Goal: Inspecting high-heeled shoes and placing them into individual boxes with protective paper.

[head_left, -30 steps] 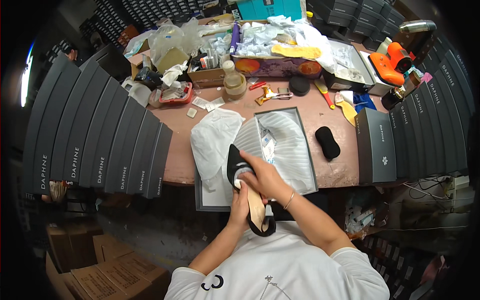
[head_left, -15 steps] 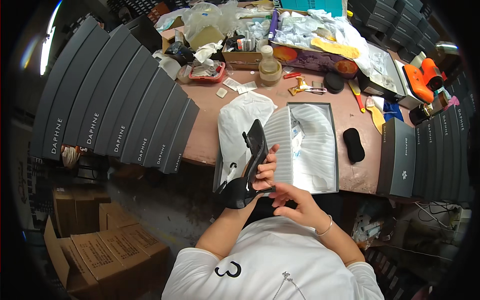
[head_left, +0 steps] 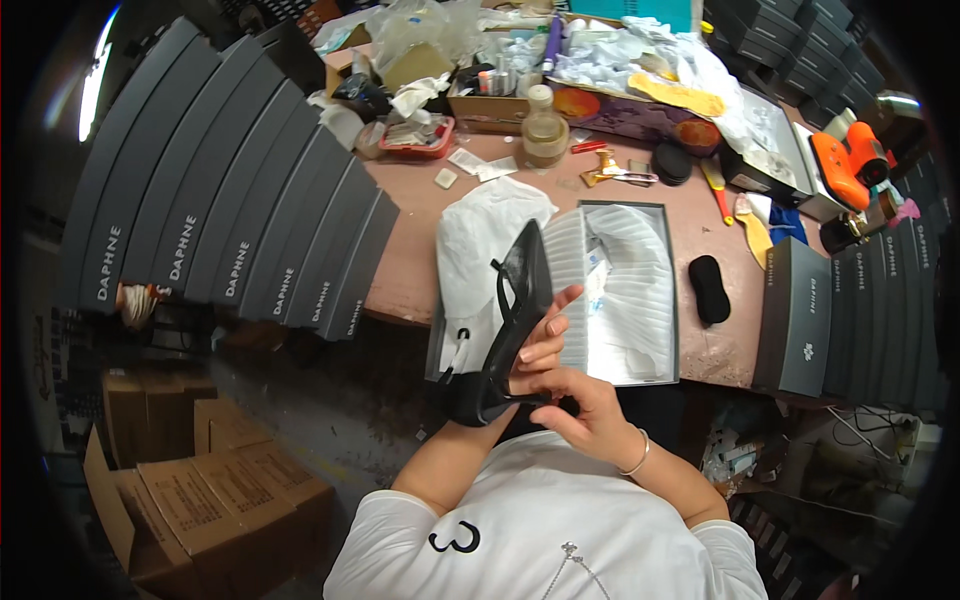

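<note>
Your left grip (head_left: 538,355) curls round the middle of the black shoe (head_left: 507,345), toe pointing away, while your right grip (head_left: 590,408) pinches its heel. The shoe hangs over the near edge of the worktop (head_left: 415,200), partly covering a white bag (head_left: 485,215). Beside that sits the open box (head_left: 672,300), then a black pad (head_left: 710,290). Grey boxes (head_left: 215,200) crowd the left. Beyond stand a bottle (head_left: 543,135) and a carton (head_left: 625,112) heaped with paper (head_left: 612,62).

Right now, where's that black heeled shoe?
Near the middle of the head view, just left of the pleated white paper: the left hand holds the black shoe, with the right hand at its heel.
</note>
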The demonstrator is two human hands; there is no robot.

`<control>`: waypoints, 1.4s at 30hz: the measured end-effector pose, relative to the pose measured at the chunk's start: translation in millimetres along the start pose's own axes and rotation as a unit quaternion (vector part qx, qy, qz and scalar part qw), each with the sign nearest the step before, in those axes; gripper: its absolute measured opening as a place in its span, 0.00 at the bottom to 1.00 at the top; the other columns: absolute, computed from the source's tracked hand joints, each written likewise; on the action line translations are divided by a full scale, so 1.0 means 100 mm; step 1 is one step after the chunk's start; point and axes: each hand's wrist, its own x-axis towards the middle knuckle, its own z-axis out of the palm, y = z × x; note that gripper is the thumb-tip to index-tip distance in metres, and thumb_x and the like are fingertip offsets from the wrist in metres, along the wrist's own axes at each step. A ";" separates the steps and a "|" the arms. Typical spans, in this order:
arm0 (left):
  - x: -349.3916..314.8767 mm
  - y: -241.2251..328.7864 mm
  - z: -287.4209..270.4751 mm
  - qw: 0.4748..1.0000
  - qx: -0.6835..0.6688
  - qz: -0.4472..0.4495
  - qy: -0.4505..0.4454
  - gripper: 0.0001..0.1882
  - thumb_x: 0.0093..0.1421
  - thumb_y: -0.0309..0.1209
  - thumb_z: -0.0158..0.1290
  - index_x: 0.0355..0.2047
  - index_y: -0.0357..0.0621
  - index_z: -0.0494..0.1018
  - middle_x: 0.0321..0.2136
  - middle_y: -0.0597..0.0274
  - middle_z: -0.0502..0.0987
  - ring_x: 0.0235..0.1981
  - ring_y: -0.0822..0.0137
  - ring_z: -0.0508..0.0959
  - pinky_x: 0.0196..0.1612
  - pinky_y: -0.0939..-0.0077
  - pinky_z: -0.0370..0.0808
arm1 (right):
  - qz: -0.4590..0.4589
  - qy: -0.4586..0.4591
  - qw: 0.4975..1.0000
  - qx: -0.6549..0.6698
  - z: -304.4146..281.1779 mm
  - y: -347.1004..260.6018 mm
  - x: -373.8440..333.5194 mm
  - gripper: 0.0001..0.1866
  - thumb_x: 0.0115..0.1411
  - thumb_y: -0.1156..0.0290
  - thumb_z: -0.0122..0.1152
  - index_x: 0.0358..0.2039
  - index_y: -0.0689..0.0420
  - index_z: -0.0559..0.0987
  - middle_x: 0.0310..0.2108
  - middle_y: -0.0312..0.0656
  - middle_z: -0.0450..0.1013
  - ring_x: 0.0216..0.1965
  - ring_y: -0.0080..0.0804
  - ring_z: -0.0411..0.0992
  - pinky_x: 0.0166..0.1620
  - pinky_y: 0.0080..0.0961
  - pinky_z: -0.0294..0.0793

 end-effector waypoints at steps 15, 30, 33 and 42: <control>0.31 -0.36 0.27 0.827 0.433 0.119 0.338 0.31 0.61 0.34 0.47 0.62 0.41 0.52 0.42 0.51 0.72 0.44 0.58 0.75 0.46 0.66 0.75 | 0.132 0.209 0.825 -0.508 -2.11 0.76 0.06 0.29 0.50 0.65 0.68 0.51 0.59 0.70 0.53 0.57 0.65 0.50 0.54 0.68 0.52 0.41 0.68; 0.45 -0.56 0.44 0.707 0.567 0.221 0.362 0.28 0.60 0.32 0.44 0.61 0.39 0.57 0.39 0.59 0.74 0.41 0.70 0.74 0.47 0.77 0.71 | -0.224 0.055 0.894 -0.385 -0.72 -0.04 0.19 0.20 0.43 0.79 0.64 0.41 0.60 0.78 0.37 0.41 0.70 0.31 0.36 0.69 0.33 0.29 0.71; 0.29 -0.53 0.48 0.676 0.584 0.251 0.374 0.28 0.60 0.33 0.42 0.60 0.39 0.57 0.35 0.57 0.74 0.36 0.68 0.75 0.41 0.75 0.74 | -0.231 0.035 0.909 -0.346 -0.60 0.10 0.07 0.20 0.42 0.80 0.62 0.41 0.59 0.78 0.35 0.40 0.70 0.29 0.36 0.68 0.31 0.29 0.70; 0.16 -0.61 0.60 0.623 0.603 0.337 0.366 0.28 0.61 0.36 0.41 0.59 0.35 0.55 0.32 0.57 0.75 0.32 0.68 0.75 0.39 0.74 0.74 | -0.246 0.049 0.924 -0.290 -0.41 -0.19 0.14 0.17 0.45 0.82 0.60 0.39 0.59 0.78 0.32 0.42 0.71 0.31 0.37 0.70 0.32 0.29 0.72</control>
